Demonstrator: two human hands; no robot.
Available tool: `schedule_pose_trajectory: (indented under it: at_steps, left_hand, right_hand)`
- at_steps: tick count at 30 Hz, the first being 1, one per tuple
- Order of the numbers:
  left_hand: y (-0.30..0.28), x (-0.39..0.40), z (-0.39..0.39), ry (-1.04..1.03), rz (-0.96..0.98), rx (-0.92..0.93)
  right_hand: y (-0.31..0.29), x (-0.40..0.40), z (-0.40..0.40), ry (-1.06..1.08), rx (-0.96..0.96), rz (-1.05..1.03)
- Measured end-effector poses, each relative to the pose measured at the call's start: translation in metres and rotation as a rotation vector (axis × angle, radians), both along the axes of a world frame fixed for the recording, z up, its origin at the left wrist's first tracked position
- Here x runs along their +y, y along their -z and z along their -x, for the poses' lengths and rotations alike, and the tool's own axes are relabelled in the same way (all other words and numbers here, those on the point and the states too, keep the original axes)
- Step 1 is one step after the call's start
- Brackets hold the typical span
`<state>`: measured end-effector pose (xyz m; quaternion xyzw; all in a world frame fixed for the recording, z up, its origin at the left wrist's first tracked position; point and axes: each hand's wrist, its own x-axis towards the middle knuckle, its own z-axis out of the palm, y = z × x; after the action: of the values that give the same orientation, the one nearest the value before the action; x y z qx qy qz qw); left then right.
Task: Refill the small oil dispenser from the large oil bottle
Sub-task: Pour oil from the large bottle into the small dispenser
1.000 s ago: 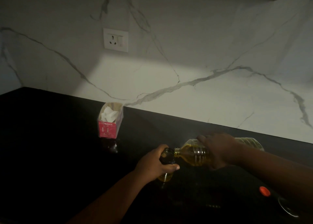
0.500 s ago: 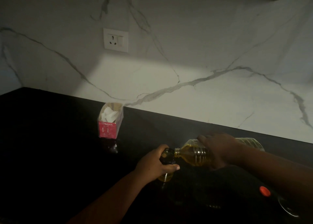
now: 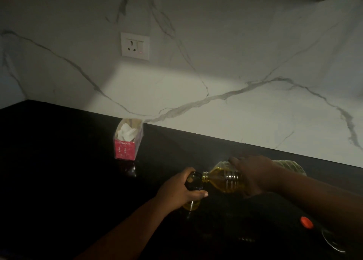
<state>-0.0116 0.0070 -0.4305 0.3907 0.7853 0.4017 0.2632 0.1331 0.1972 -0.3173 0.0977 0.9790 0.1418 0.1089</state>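
Nothing has visibly moved: at lower centre of the frame my left hand (image 3: 181, 191) still grips the small oil dispenser (image 3: 193, 193), my right hand (image 3: 253, 173) clasping the tipped large oil bottle (image 3: 225, 179), mouth at its opening. I judge pouring under way; righting and capping remain, the red cap (image 3: 306, 222) lying lower right.

A black kitchen counter (image 3: 59, 161) carries a pink tissue box (image 3: 126, 145) at ten o'clock, an orange cap (image 3: 306, 222) at four o'clock, dim glassware just beside it.

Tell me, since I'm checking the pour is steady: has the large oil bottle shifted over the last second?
No. The large oil bottle keeps the same spot and tilt relative to the pink tissue box.
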Motion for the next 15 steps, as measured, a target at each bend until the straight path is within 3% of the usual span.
schedule_pose_trajectory:
  at_steps: [15]
  left_hand:
    - [0.0012,-0.0001,0.0002,-0.009,-0.005,0.012]
  right_hand:
    - [0.0005,0.0005,-0.0003,-0.002,0.016,0.017]
